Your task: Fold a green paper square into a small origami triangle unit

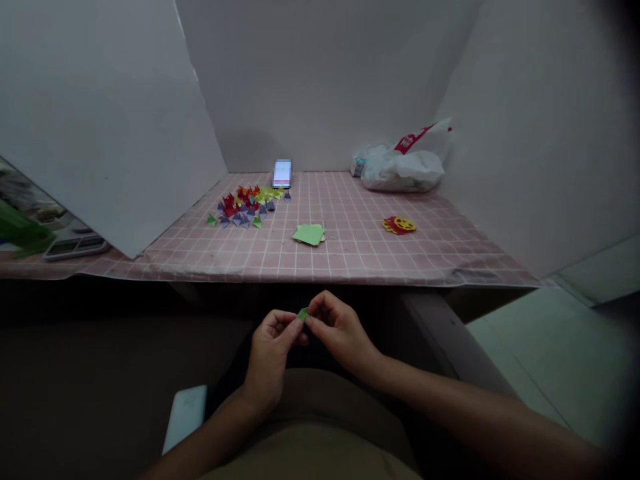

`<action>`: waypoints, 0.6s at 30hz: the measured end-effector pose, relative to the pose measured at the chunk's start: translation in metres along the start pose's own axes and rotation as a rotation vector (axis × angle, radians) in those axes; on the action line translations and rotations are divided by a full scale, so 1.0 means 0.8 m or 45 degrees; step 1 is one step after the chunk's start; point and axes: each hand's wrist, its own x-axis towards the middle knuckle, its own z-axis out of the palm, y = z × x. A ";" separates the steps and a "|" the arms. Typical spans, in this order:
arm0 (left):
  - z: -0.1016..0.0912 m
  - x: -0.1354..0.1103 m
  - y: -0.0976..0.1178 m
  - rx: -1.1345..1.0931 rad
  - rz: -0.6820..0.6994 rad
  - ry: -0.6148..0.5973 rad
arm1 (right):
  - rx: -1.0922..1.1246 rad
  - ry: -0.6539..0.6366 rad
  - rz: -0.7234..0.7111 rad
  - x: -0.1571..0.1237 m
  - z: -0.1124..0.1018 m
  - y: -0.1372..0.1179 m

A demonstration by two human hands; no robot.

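Observation:
Between my two hands is a small folded piece of green paper (303, 314), held above my lap in front of the table edge. My left hand (273, 350) pinches its left side between thumb and fingers. On its right side, the thumb and index finger of my right hand (343, 333) grip it too. Fingers cover much of the paper, so its full shape is hidden. Straight ahead on the table lies a small stack of square paper sheets (309, 234), green on top with yellow showing beneath.
Several small folded paper pieces (245, 208) in red, orange, yellow, purple and green cluster at the table's left. A lit phone (283, 173) stands behind them. Red and yellow cutouts (399, 225) lie right, before a white plastic bag (405, 167). White panels (325, 80) enclose the table.

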 end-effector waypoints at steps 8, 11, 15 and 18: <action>-0.001 0.001 -0.001 -0.034 -0.026 0.005 | 0.128 -0.004 0.060 0.001 0.002 -0.005; 0.000 0.000 0.000 -0.023 -0.030 0.005 | 0.158 -0.005 0.074 0.001 0.002 -0.006; 0.001 -0.001 0.004 -0.018 -0.023 0.017 | 0.151 -0.034 0.081 0.001 0.000 -0.005; 0.001 -0.002 0.005 -0.026 -0.028 0.018 | 0.140 -0.044 0.074 0.001 0.000 -0.006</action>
